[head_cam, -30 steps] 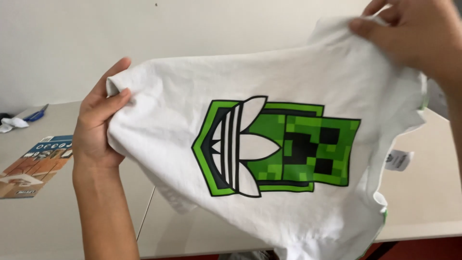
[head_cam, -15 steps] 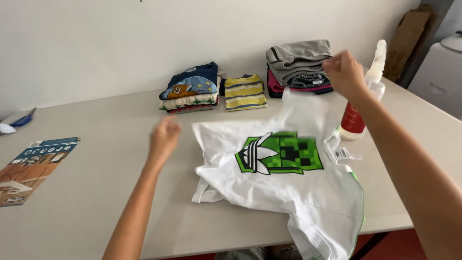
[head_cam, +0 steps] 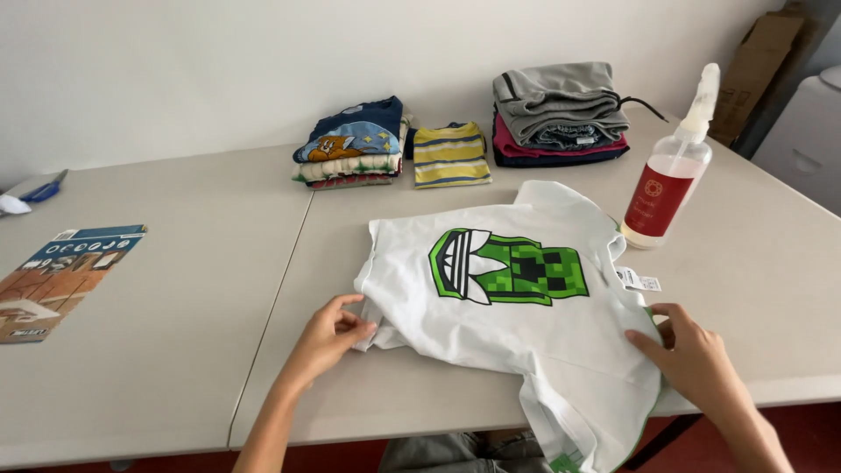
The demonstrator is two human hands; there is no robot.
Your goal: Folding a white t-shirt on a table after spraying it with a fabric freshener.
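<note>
The white T-shirt [head_cam: 526, 324] lies print-up on the tabletop [head_cam: 175, 350], its lower part hanging over the near edge. The left hand [head_cam: 328, 337] pinches the left hem; the right hand [head_cam: 696, 355] rests spread on the right edge. Advice: draw both sides taut and level, and smooth wrinkles clear of the spray bottle [head_cam: 670, 171].

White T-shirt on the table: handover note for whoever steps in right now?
Left hand: pinching the white T-shirt at its left edge.
Right hand: flat on the shirt's right edge.
Shirt: on the table, print side up, rumpled, one end hanging off the near edge, tag showing.
Spray bottle stands just beyond it.
Done: three piles of folded clothes at the back.
Left: this shirt, not smoothed or folded.
</note>
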